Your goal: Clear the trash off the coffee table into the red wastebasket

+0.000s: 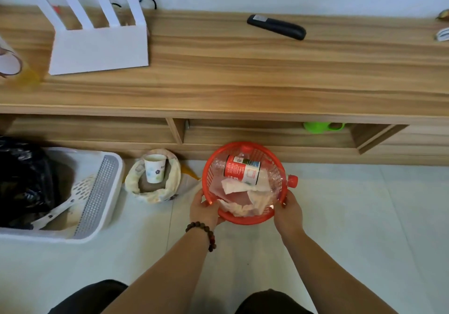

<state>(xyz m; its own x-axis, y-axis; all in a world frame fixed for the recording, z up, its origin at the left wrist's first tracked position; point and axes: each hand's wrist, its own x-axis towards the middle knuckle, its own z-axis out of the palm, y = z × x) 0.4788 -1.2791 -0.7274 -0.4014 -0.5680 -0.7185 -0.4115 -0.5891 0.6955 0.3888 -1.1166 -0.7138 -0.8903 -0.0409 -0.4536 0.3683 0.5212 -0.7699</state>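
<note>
The red wastebasket [245, 219] is low over the pale floor, just in front of the wooden coffee table [243, 75]. Both of my hands grip its rim: my left hand [205, 210] on the left side, my right hand [289, 213] on the right side. Inside lies a clear plastic bottle [243, 169] with a red and white label, its red cap poking over the right rim. Crumpled white tissues [245, 197] fill the basket's near half.
On the table are a black remote [276, 27], a white router [97, 46] and a yellowish bottle [14, 68] at the left edge. On the floor: a white litter box [97, 192] with a scoop and black bag, a sack holding a paper cup [154, 168]. A green cup [320, 126] sits on the shelf.
</note>
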